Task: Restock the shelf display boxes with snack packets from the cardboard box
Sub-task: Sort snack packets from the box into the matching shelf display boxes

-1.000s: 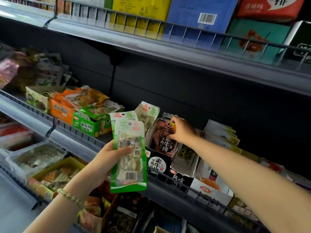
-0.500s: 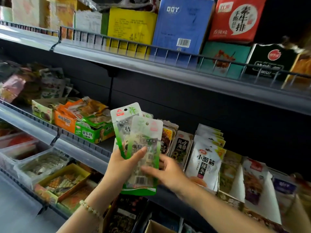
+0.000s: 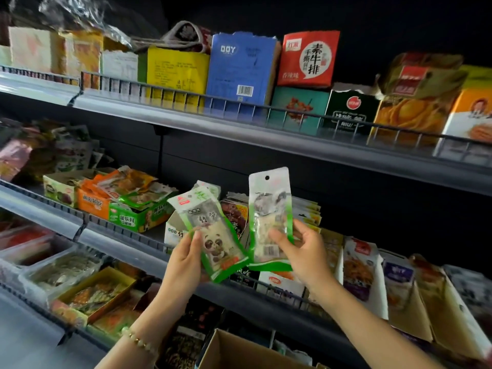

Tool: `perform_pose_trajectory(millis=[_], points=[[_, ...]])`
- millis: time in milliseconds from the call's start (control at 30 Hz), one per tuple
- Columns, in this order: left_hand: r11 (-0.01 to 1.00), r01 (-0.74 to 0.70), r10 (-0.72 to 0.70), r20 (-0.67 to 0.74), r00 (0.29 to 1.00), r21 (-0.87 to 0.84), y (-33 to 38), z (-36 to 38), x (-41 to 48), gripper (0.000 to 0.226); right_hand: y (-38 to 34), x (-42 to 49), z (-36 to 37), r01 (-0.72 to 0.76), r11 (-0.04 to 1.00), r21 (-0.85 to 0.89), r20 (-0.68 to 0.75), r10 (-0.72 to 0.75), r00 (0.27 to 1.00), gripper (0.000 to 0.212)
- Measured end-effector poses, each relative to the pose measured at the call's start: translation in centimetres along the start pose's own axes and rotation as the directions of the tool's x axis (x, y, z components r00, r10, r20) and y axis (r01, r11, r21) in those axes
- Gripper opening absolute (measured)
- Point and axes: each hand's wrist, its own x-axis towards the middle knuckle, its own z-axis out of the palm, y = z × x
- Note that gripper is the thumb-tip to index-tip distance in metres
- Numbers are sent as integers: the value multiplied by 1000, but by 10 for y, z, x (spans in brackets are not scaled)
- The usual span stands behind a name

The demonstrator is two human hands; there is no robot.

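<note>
My left hand [image 3: 186, 258] holds a green-and-white snack packet [image 3: 213, 235] with a panda on its front, tilted to the left. My right hand [image 3: 302, 255] holds a second green-edged packet [image 3: 270, 217] upright, its back with a barcode facing me. Both packets hang in front of the middle shelf, over a white display box [image 3: 173, 230] and a row of upright display boxes [image 3: 359, 275] of packets. The corner of the cardboard box [image 3: 234, 347] shows at the bottom, between my forearms.
A wire rail [image 3: 239, 105] fronts the upper shelf, which carries cartons such as a blue carton [image 3: 239, 67] and a red carton [image 3: 308, 58]. Orange and green display boxes [image 3: 133, 217] stand at the left of the middle shelf. Clear trays [image 3: 61, 267] fill the lower shelf.
My right hand left the dark packets on the shelf, came to the stack in my left hand and took one packet off it. The view tilted upward.
</note>
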Motion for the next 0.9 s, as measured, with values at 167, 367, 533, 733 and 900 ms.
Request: perform_pose_trajectory(millis=[167, 367, 533, 733, 900], points=[[993, -66, 38, 274, 961, 93, 2, 32, -17, 37, -12, -13, 9, 186, 932, -311, 154, -144, 977, 32], [996, -45, 22, 259, 966, 81, 1, 41, -21, 32, -13, -13, 9, 13, 994, -111, 304, 21, 952, 45], [992, 18, -54, 288, 956, 126, 0, 27, -19, 33, -20, -5, -5, 39, 989, -145, 142, -19, 990, 19], [968, 11, -125, 445, 887, 251, 10, 5, -15, 27, -18, 17, 0, -437, 897, 58, 343, 394, 853, 57], [978, 54, -151, 500, 852, 203, 15, -14, -9, 29, -13, 26, 23, -414, 897, 156, 317, 352, 881, 42]])
